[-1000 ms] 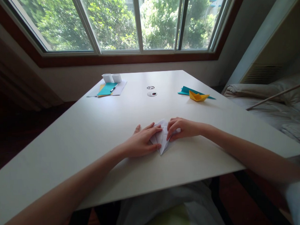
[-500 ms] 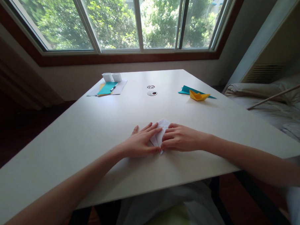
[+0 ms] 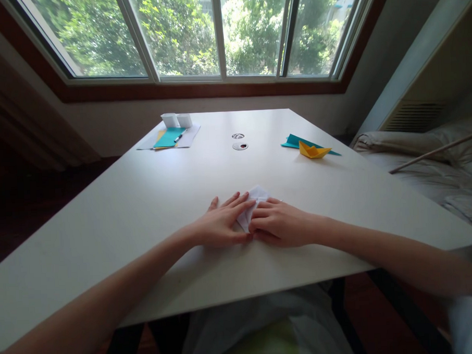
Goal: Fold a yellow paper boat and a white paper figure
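Note:
A folded sheet of white paper (image 3: 257, 191) lies flat on the white table in front of me, with creases showing and one point facing away. My left hand (image 3: 221, 223) rests on its left side, fingers stretched out and spread, holding nothing. Curled over the right side and near corner is my right hand (image 3: 280, 223), its fingers closed on the paper's edge. The near tip of the paper and most of its right part are hidden under that hand. Both thumbs sit close together at the near end.
At the far right of the table (image 3: 144, 217), a yellow paper boat (image 3: 313, 151) stands before a teal paper plane (image 3: 293, 141). Far left are teal paper (image 3: 169, 137), a marker (image 3: 180, 136) and two white boxes (image 3: 184, 120). Two round inserts (image 3: 240, 146) sit mid-table.
My right hand has shifted slightly left and nearer to me, so it covers the near tip that showed before. My left hand stays in place.

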Tool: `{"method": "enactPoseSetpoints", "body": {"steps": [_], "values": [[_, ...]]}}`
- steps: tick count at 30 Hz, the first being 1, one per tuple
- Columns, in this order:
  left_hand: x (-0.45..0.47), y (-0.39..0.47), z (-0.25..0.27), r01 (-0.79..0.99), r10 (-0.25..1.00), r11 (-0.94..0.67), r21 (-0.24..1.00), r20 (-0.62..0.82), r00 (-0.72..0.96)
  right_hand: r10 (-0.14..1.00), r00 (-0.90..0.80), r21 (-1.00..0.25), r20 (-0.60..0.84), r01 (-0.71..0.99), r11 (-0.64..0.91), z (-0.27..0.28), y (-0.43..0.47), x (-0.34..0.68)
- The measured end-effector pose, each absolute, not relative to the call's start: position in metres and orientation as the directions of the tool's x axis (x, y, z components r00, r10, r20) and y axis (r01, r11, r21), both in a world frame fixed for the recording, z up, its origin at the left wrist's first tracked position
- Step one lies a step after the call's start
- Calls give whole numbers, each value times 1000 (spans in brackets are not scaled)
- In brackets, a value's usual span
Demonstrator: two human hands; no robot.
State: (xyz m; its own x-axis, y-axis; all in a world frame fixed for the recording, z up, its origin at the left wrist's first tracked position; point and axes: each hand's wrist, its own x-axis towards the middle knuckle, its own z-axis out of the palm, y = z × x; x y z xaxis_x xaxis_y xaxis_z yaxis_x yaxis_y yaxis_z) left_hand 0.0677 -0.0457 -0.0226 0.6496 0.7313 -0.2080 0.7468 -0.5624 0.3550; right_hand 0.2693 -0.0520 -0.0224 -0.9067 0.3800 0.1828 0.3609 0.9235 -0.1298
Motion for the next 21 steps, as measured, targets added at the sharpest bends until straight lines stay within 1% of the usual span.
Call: {"method": "enactPoseSetpoints", "body": {"steps": [3,5,8,11,14,18,21], "values": [[68,-45,-24,747,732,-558,362,-210,648,435,-880,-181,190,404,897,-22,-53,267],[68,-46,-24,748,733,-556,363,-211,647,443,-879,-219,173,405,888,-20,-52,268],[67,-46,-24,748,732,-556,362,-214,647,395,-905,-242,160,352,904,-18,-48,271],[67,-46,-24,746,728,-563,354,-215,651,327,-930,-222,166,288,931,-18,-44,275],[68,-46,-24,749,730,-567,344,-212,650,313,-934,-206,172,276,939,-20,-42,275],[69,-46,-23,758,738,-551,349,-220,638,341,-924,-238,175,297,925,-20,-43,274],[70,-46,-22,759,739,-537,368,-229,633,397,-903,-274,166,344,898,-17,-46,272]]}}
